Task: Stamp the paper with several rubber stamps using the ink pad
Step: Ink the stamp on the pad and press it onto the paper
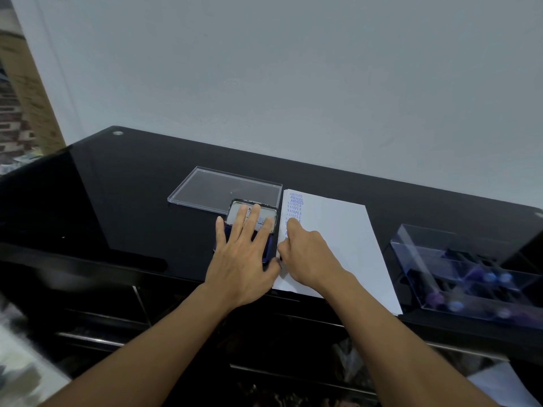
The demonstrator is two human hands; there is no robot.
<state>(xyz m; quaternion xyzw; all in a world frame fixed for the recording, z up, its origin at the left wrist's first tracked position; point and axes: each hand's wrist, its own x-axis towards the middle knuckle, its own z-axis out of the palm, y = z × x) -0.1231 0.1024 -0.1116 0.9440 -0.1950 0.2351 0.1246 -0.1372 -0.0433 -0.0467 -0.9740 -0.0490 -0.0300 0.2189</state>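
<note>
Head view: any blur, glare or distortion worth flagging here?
Head view: the wide-angle lens bows the table edge; its glossy black top mirrors the wall; the clear box at right and the bottom-left corner are blurred; the blue print on the paper is readable.

The one wide-angle camera rides on the person's head above the near edge of the black desk [123,183], facing forward and down, with the grey wall [293,69] at 12 o'clock. It sits close: both forearms [176,333] enter from 6 o'clock, the left hand [241,259] and right hand [308,254] lie side by side near centre, and a clear box [411,259] is cut off at 4 o'clock.
</note>
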